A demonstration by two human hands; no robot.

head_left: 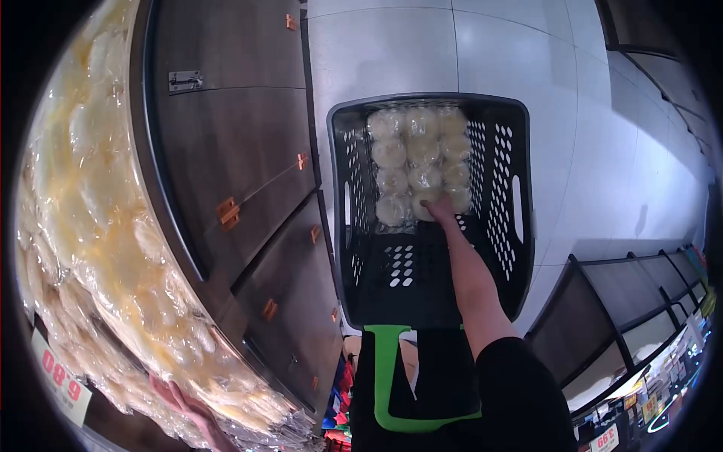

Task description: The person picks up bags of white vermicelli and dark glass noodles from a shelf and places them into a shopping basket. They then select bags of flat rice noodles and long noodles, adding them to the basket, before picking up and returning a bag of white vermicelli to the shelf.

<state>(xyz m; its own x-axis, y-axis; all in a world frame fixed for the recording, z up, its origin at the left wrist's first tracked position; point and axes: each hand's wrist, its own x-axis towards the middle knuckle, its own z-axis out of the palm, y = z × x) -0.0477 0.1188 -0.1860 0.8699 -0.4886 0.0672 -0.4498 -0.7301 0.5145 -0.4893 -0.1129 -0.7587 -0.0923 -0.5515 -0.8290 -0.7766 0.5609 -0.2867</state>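
Observation:
From the lower right, my right arm reaches down into a black plastic basket [431,305]. Inside, at the basket's far end, lie several pale round items [423,151] in clear wrap, set in rows. My right hand [439,207] is at the near row, its thumb over the edge of a wrapped pale round item and its other fingers partly hidden. At the lower left, my left hand [181,401] rests with fingers stretched out against a heap of clear-wrapped pale goods [98,188].
A green handle [386,377] lies at the basket's near side. Dark wooden cabinets [226,135] with orange fittings stand left of the basket. Dark shelving [602,316] is at the lower right. Tiled floor [384,53] surrounds the basket. A price sign [62,383] is at the lower left.

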